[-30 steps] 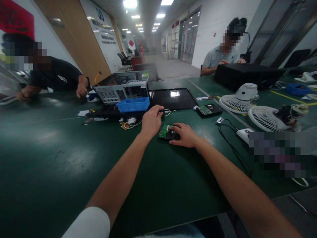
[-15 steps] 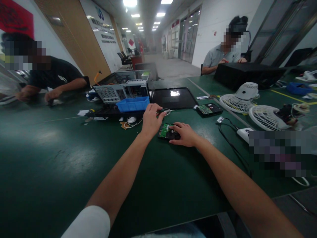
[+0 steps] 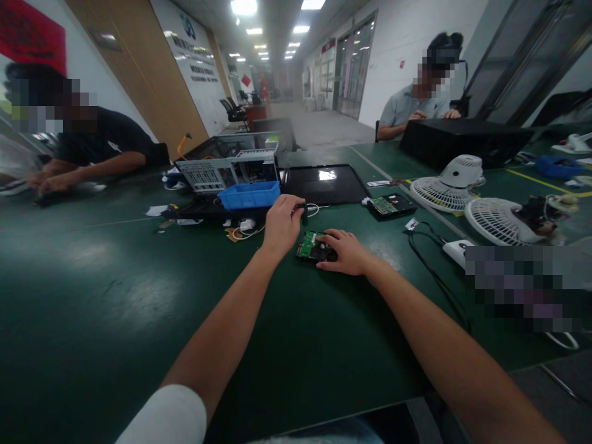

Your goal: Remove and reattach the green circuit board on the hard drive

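Observation:
My left hand [image 3: 283, 223] is closed, thumb and fingers pinching a short dark screwdriver [image 3: 304, 214] held roughly upright. Its tip is too fine to make out. Just below and to the right, a hard drive [image 3: 307, 245] lies on the green table with its green circuit board facing up. Over the drive's right side rests my right hand [image 3: 345, 251], the thumb along the near edge and fingers across the far part, gripping it. The fingers hide part of that side.
A blue bin [image 3: 250, 195] stands before an opened computer case [image 3: 203, 176]. A black panel [image 3: 324, 184] lies behind my hands. To the right are another hard drive [image 3: 392, 206], white fan parts [image 3: 437, 192] and a power strip [image 3: 456, 248]. Two people sit across the table, one by a black case [image 3: 462, 139].
The screwdriver in my left hand has turned more upright and shows more below the fingers. My right hand stays on the hard drive. The person at left has moved their hands leftward.

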{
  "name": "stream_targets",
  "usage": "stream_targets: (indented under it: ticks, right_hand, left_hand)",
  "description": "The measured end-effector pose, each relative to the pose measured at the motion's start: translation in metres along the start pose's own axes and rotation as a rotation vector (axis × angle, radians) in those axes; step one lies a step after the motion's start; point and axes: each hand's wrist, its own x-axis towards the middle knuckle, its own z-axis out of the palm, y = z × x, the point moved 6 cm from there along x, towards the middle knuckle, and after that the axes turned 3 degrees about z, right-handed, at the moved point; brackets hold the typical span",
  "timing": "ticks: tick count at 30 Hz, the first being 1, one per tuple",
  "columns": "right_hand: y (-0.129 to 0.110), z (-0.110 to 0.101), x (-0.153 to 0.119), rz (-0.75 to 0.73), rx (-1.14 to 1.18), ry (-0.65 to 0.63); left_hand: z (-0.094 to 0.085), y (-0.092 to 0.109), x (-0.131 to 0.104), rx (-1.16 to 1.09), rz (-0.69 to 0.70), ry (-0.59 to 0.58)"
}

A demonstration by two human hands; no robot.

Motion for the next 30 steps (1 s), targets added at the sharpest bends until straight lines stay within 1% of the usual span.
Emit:
stream_targets:
  ticks: [3,7,9,12,16,21,27,30]
  right_hand:
    - [-0.0002,-0.0004,-0.0001,-0.002,0.002,0.001]
    - [-0.0013,-0.0016,-0.0003,-0.006,0.002,-0.004]
    - [-0.0014,-0.0018,-0.0002,-0.002,0.0,-0.007]
    - [-0.0018,-0.0019,-0.0001,-0.003,-0.004,-0.003]
    - [-0.0019,-0.0016,-0.0001,-0.002,-0.006,-0.002]
    - [-0.0014,-0.0012,-0.0001,-0.004,-0.009,0.004]
    - [-0.0008,0.0002,0.0002,0.003,-0.012,-0.005]
    - [-0.0005,0.0005,0.0004,0.008,-0.009,-0.007]
  left_hand:
    - [0.0011,0.0002,-0.0001,-0.026,0.0,-0.003]
    - [0.0038,-0.002,-0.0014,-0.067,-0.064,-0.007]
    - [0.0042,-0.0027,-0.002,-0.08,-0.094,0.001]
    - [0.0031,-0.0017,-0.0018,-0.095,-0.105,0.027]
    - [0.0012,-0.0009,-0.0015,-0.113,-0.1,0.055]
    - [0.0022,-0.0021,-0.0018,-0.095,-0.072,0.038]
    - [0.0024,0.0004,-0.0018,0.044,0.017,0.024]
    - [0.0012,0.0018,-0.0019,0.108,0.027,0.028]
